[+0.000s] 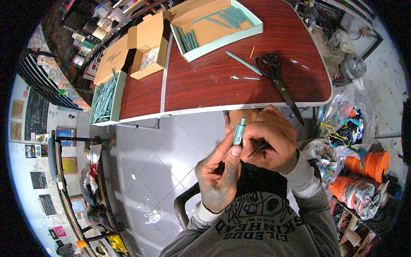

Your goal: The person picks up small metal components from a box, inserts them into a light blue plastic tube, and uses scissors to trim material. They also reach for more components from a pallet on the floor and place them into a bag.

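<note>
Over the near edge of the table, my left hand (219, 174) holds a teal pen (238, 133) upright, its thumb and fingers closed round the lower part. Small white marking shows on the barrel. My right hand (274, 139) is curled in from the right, its fingertips pressed against the pen's side; whatever lies inside its bent fingers is in dark shadow. Just beyond the hands, black scissors (280, 79) lie on the tabletop, their blades reaching past the near edge. A second teal pen (243, 62) lies by the scissors' handles, close to a clear decal strip (245, 78).
A long box (219, 41) of teal pens stands at the table's back. Left of it are a small carton (148, 60) of clear pieces and an open box (105, 97) full of pens. A toothpick (252, 52) lies on the table (192, 85). Orange containers (367, 166) and plastic bags stand right.
</note>
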A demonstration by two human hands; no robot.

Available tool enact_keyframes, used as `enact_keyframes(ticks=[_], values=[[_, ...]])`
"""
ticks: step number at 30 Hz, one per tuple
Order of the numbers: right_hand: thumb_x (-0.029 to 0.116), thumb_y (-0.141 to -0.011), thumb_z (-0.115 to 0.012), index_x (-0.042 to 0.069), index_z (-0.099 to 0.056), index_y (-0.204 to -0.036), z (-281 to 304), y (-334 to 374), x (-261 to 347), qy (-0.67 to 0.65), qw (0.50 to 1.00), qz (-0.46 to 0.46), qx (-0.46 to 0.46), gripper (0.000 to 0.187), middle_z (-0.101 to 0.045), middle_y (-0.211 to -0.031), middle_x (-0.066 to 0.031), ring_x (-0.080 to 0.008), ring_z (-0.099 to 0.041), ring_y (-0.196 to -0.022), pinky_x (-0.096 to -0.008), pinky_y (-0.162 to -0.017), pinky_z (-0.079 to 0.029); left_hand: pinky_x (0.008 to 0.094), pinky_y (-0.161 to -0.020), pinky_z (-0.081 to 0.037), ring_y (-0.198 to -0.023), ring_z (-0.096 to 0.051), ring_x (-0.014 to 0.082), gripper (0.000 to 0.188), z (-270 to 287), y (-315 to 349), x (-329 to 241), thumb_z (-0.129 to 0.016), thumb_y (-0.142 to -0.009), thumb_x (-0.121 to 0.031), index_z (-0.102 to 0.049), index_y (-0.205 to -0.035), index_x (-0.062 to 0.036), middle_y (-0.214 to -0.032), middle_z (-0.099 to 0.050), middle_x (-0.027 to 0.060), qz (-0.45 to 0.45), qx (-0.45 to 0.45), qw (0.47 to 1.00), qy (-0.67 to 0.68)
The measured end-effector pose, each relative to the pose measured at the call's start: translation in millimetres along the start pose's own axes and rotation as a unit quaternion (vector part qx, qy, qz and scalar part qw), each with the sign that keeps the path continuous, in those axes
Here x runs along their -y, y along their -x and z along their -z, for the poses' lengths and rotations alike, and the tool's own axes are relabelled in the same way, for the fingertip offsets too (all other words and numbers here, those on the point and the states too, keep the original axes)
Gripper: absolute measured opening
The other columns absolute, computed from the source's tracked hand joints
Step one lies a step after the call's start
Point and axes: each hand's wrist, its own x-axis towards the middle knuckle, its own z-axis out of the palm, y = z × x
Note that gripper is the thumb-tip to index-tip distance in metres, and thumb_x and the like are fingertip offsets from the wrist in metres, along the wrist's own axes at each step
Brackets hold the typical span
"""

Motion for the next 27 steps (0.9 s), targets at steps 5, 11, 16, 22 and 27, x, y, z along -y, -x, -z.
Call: enact_keyframes(ticks=[5, 11, 16, 22, 27], values=[[0.011, -0.079, -0.077, 0.007, -0.064, -0.087, 5.4, -1.2, -1.8, 0.003, 0.999, 0.004, 0.046, 0.016, -0.06, -0.069, -0.0048, -0.021, -0.054, -0.055, -0.0336, -0.054, -0.041, 0.0186, -0.051, -0.032, -0.061, -0.047, 0.0009, 0.051, 0.2, 0.1, -1.8, -0.066, -0.099, -0.032, -0.06, -0.134, 0.0043, -0.081, -0.065, -0.003, 0.016, 0.002, 1.0, -0.016], [0.014, -0.081, -0.078, 0.007, -0.064, -0.087, 3.3, 2.9, -0.8, 0.02, 0.998, 0.008, 0.057, 0.017, -0.064, -0.073, -0.0065, -0.0224, -0.059, -0.058, -0.0336, -0.055, -0.044, 0.0213, -0.061, -0.041, -0.073, -0.054, 0.0047, 0.053, 3.5, -2.1, 3.6, -0.065, -0.099, -0.033, -0.057, -0.136, 0.0056, -0.093, -0.068, 0.0015, 0.012, 0.018, 1.0, 0.003], [0.014, -0.081, -0.078, 0.006, -0.064, -0.089, 1.3, 5.2, -0.7, 0.023, 0.998, 0.009, 0.056, 0.017, -0.064, -0.074, -0.0069, -0.0227, -0.06, -0.06, -0.0339, -0.055, -0.044, 0.0197, -0.059, -0.037, -0.073, -0.049, 0.0034, 0.043, 1.5, -6.0, 6.1, -0.06, -0.102, -0.021, -0.056, -0.138, 0.0029, -0.092, -0.063, -0.0009, -0.01, 0.02, 1.0, 0.004], [0.011, -0.081, -0.077, 0.005, -0.064, -0.089, 1.3, 6.5, -2.7, -0.001, 0.998, 0.006, 0.068, 0.017, -0.064, -0.073, -0.007, -0.0227, -0.06, -0.059, -0.0337, -0.055, -0.044, 0.0211, -0.055, -0.038, -0.07, -0.046, 0.0065, 0.051, 10.9, -7.8, -0.9, -0.043, -0.098, -0.02, -0.051, -0.143, 0.0027, -0.1, -0.055, 0.0028, 0.066, 0.067, 0.993, 0.076], [0.01, -0.08, -0.078, 0.005, -0.064, -0.09, -0.6, 9.2, -4.2, 0.008, 0.998, 0.011, 0.061, 0.018, -0.064, -0.074, -0.0071, -0.0226, -0.059, -0.059, -0.0336, -0.056, -0.044, 0.0211, -0.053, -0.036, -0.067, -0.043, 0.0074, 0.062, 11.3, -8.5, -4.3, -0.04, -0.093, -0.03, -0.048, -0.144, 0.0043, -0.11, -0.05, 0.0044, 0.071, 0.077, 0.988, 0.113]])
